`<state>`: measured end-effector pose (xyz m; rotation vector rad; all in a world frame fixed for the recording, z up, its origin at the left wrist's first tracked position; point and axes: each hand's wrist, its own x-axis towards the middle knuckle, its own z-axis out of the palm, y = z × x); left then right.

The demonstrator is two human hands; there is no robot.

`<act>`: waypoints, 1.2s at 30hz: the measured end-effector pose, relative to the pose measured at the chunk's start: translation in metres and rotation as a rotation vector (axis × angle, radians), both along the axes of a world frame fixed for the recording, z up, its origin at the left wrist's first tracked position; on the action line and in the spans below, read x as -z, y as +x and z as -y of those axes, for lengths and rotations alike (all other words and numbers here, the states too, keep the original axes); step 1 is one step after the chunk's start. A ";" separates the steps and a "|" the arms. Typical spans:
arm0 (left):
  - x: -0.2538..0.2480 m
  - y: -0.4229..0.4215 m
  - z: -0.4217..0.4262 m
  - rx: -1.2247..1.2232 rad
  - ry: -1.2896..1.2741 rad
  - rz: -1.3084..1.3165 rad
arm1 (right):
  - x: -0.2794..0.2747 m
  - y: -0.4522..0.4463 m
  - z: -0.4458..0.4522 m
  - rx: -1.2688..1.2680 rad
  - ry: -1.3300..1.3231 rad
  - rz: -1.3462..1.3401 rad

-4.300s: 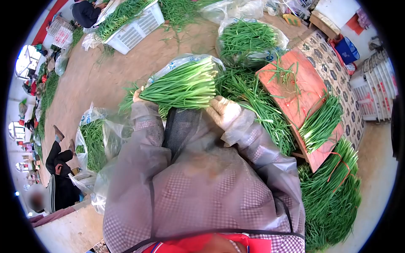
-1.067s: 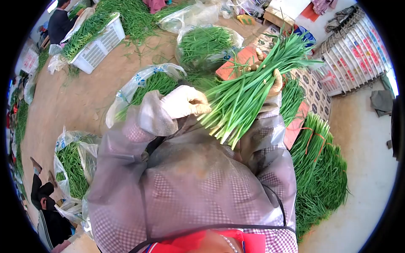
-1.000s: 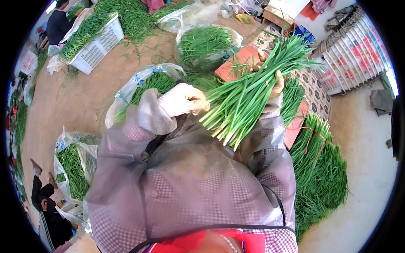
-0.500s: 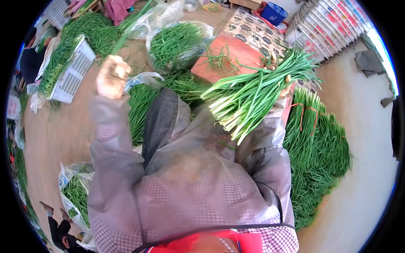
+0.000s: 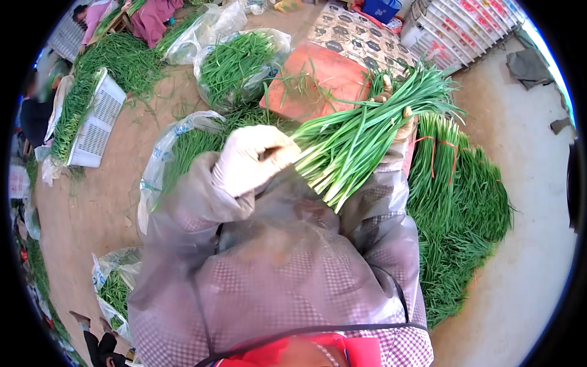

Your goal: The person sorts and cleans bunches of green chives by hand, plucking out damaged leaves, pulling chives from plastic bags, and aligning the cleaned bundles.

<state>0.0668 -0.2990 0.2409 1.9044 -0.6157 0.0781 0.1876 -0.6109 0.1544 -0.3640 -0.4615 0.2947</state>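
A loose bunch of garlic chives [image 5: 373, 137], with pale stem ends pointing down-left and green leaves up-right, lies in my right hand [image 5: 403, 125]. The fingers of that hand wrap round it, and the leaves hide most of the palm. My left hand [image 5: 254, 158], in a pale glove, is at the bunch's left edge. Its thumb and fingertips are pinched together on the stalks there; exactly how many stalks they grip is hidden. Behind the bunch stands a red block-like surface [image 5: 324, 76] with loose leaf scraps on it.
Tied chive bundles [image 5: 440, 147] are heaped at my right. Ahead and left are open plastic bags of chives [image 5: 238, 64]. A white crate [image 5: 98, 128] stands at far left, near a person in dark clothes [image 5: 36, 113]. Stacked white crates [image 5: 465, 37] and a blue basket [image 5: 382, 9] are at the back.
My left hand has come from the far left, where it trailed a long green strand, across to the bunch's edge. My right hand keeps hold of the bunch. The view has shifted slightly.
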 end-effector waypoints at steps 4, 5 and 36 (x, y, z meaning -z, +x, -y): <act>0.022 -0.007 0.030 -0.058 -0.049 0.076 | -0.003 0.001 -0.011 0.122 0.048 0.004; 0.016 -0.009 0.035 -0.078 0.031 0.083 | -0.006 0.000 -0.014 0.159 0.037 -0.016; 0.025 -0.019 -0.045 0.364 -0.620 -0.741 | 0.016 0.040 0.029 0.306 -0.015 -0.044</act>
